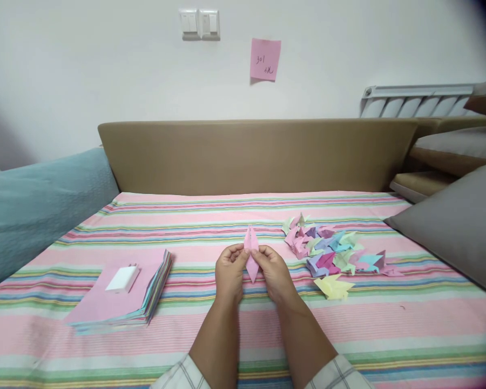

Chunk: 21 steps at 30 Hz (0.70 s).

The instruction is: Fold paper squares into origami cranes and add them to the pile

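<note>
Currently, in the head view, pinching a pink folded paper (251, 239) between both hands, low in the middle and over a striped cloth (186, 324). Gripping its left edge with thumb and fingers of the left hand (230, 270), its right edge with those of the right hand (276, 273), thumbs close together across the near face, other fingers curled and partly hidden. Holding it with the split end pointing away from the body, the lower point toward it. Wearing pale checked sleeves (186, 373).

Off to the left, apart from the hand, a stack of coloured paper (95, 302), topped with pink and bearing a white power adapter (123, 279). Near the right hand, a loose cluster of folded paper pieces (328, 262) in pink, purple, blue and pale green, with a yellow folded piece (334, 286) at its near edge. Farther right, grey cushions (457, 216); beyond the cloth, a brown panel (251, 159); above that, on the wall, a pink handwritten note (265, 59) beside white switches (200, 24).
</note>
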### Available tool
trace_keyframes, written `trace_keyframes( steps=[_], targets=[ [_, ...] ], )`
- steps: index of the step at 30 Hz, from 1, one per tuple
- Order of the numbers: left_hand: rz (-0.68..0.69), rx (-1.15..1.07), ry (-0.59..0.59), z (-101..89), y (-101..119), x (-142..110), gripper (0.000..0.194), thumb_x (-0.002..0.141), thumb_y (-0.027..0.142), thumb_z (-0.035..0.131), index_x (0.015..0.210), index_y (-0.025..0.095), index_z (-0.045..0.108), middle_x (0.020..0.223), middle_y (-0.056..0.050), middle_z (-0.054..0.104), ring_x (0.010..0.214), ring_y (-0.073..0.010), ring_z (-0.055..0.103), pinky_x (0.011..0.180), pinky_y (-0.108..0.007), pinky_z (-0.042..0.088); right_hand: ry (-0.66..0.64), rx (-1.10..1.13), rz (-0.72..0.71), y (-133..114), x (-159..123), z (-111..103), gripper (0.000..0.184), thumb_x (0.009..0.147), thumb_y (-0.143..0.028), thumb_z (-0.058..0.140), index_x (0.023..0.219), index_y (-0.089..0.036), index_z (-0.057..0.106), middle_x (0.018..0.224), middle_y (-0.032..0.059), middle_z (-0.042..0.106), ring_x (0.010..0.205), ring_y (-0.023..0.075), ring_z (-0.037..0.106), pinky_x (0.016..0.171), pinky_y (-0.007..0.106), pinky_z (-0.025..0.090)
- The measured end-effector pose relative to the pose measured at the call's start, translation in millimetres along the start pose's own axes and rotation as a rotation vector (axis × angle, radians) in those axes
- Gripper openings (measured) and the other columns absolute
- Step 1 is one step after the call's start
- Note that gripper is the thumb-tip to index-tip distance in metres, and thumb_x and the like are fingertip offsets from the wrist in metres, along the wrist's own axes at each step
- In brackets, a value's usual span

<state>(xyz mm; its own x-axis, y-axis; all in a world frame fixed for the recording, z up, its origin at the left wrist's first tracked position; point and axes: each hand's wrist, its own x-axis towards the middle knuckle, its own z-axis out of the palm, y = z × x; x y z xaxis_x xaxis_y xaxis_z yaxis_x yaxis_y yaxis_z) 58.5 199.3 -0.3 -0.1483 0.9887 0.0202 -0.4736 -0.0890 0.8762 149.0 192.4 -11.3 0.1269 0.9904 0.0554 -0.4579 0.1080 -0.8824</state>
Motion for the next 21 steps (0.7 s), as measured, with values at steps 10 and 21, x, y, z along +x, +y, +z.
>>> trace_keyframes(
  steps=[10,21],
  targets=[
    [-0.044,0.017,-0.038,1.0,2.2,-2.8,0.036,0.051,0.031,0.082,0.079,0.013,0.068,0.075,-0.005,0.07,0.067,-0.0134,0.063,0.068,-0.026,0.049,0.007,0.127,0.091,-3.2,-1.5,1.5,0.032,0.061,-0.043,0.075,0.07,-0.018,0.057,0.063,-0.0024,0.059,0.057,0.0105,0.051,0.054,0.022,0.039],
    [-0.066,0.04,-0.086,2.0,2.5,-4.6,0.032,0.052,0.029,0.082,0.077,0.013,0.07,0.076,-0.005,0.071,0.069,-0.0136,0.063,0.068,-0.025,0.049,-0.019,0.202,0.117,-7.1,-2.9,2.8,0.031,0.058,-0.038,0.078,0.072,-0.018,0.06,0.063,-0.0029,0.062,0.058,0.0114,0.055,0.057,0.024,0.041]
  ],
)
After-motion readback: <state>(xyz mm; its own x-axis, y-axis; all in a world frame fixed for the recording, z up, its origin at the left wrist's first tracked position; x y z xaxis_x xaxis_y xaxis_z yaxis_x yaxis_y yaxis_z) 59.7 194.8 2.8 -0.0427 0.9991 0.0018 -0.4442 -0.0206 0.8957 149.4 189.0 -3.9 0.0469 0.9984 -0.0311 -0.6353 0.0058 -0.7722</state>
